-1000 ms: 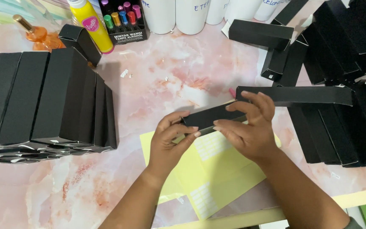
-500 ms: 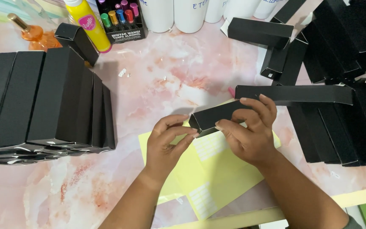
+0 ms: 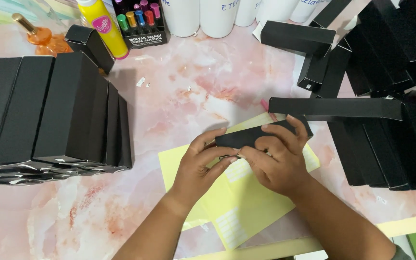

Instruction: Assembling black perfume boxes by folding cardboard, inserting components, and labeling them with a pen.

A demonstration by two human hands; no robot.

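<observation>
Both hands, left hand [image 3: 198, 166] and right hand [image 3: 278, 161], pinch a slim black cardboard box [image 3: 246, 136] above yellow label sheets [image 3: 246, 202]; stacked black boxes [image 3: 49, 110] lie left, more boxes [image 3: 386, 144] right.

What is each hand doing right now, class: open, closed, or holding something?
Left hand: closed on the near end of the small black box.
Right hand: closed over the same box, above the yellow sheet.

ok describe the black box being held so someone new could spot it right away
Start at the yellow sheet on the pink marble table, near the bottom middle. Just above it, the left hand and right hand grip a slim black box. It alone is lifted off the table, unlike the stacked boxes at left.
</observation>
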